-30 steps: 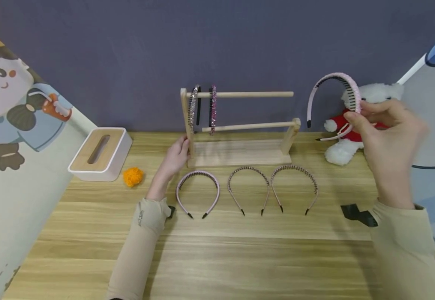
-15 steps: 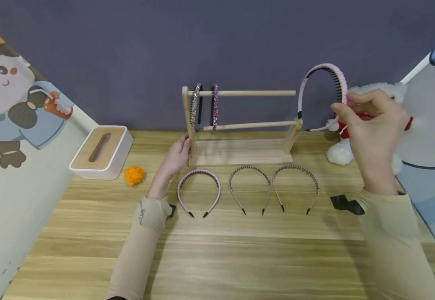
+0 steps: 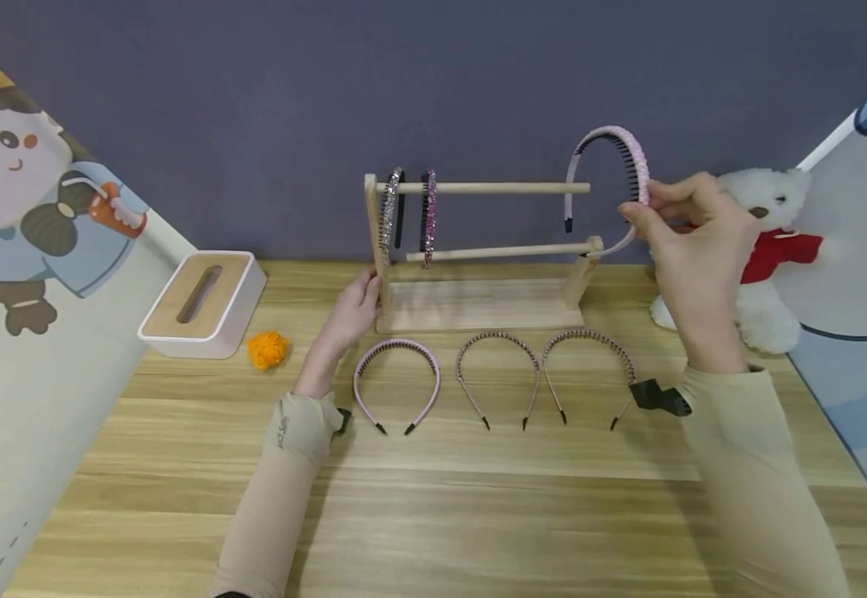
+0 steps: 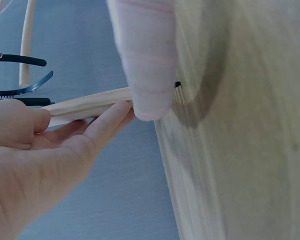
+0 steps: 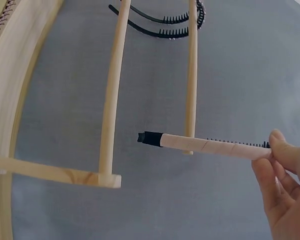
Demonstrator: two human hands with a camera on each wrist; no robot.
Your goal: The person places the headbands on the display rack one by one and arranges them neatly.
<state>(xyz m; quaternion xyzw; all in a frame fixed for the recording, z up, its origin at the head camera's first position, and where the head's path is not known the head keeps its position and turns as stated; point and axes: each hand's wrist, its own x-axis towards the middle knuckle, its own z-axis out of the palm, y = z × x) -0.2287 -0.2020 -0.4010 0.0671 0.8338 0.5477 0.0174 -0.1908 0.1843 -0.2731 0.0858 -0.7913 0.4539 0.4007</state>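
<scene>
My right hand point(image 3: 702, 253) pinches a pale pink headband point(image 3: 639, 162) by its side, between thumb and fingers. The band's arch stands upright at the right end of the rack's upper rod point(image 3: 511, 188); in the right wrist view its black-tipped end point(image 5: 152, 138) overlaps that rod. My left hand point(image 3: 355, 311) holds the left post of the wooden headband rack point(image 3: 478, 303), thumb and fingers around it in the left wrist view. On the rack's left part hang a silver glittery headband point(image 3: 386, 218) and a pink glittery headband point(image 3: 429, 220).
In front of the rack lie a pink headband point(image 3: 398, 342) and two thin beaded headbands, one left point(image 3: 497, 335) and one right point(image 3: 590, 334). A tissue box point(image 3: 202, 307) and an orange yarn ball point(image 3: 266, 350) stand left. A white plush toy point(image 3: 766, 257) sits right, partly behind my arm.
My right hand has carried the pink headband leftward, from in front of the plush toy to the end of the upper rod. My left hand stays on the rack.
</scene>
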